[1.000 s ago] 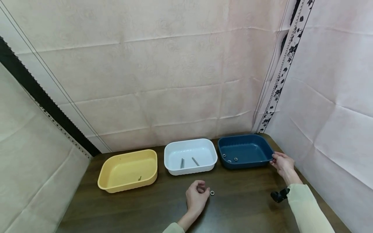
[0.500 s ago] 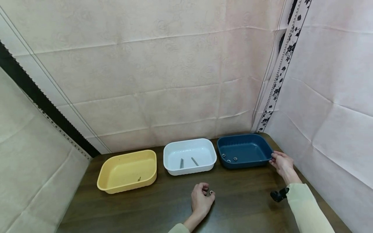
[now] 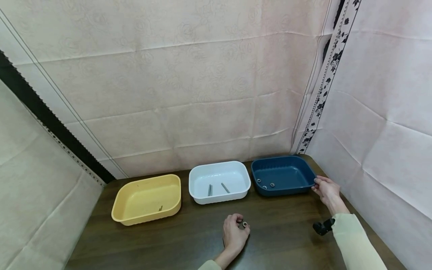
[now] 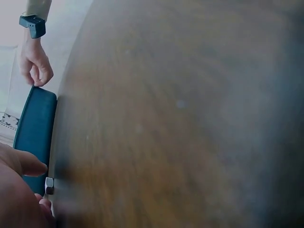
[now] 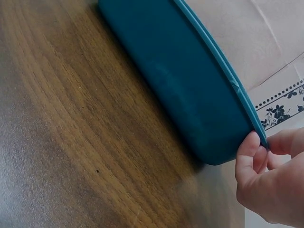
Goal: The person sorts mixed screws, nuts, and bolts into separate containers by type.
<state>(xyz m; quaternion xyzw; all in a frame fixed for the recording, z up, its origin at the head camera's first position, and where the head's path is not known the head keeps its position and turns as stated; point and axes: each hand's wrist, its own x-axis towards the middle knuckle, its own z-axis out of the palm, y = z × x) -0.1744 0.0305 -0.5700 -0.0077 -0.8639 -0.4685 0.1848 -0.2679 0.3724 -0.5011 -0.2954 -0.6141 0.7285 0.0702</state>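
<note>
On the table, a small metal hex nut (image 3: pixel 245 224) lies between the thumb and bent fingers of my left hand (image 3: pixel 234 234). A dark gap shows between the index finger and the nut in the head view. The left wrist view has the nut (image 4: pixel 49 185) just past the thumb tip, with fingertips below it; firm contact cannot be made out. At the right, my right hand (image 3: pixel 328 191) pinches the near right corner of the dark blue tray (image 3: pixel 283 192) by its rim. Thumb and fingers of the right hand (image 5: pixel 270 175) meet at that rim in the right wrist view.
Several small nuts (image 3: pixel 272 185) lie inside the blue tray. Beside it stands a white tray (image 3: pixel 220 200) with several thin metal rods. Farther left is a yellow tray (image 3: pixel 148 218) holding small brass-coloured pieces. Cloth walls (image 3: pixel 202 112) enclose the back and sides.
My left hand has moved right, and its thumb and fingers have come around the nut on the table. The right hand stays on the blue tray's rim.
</note>
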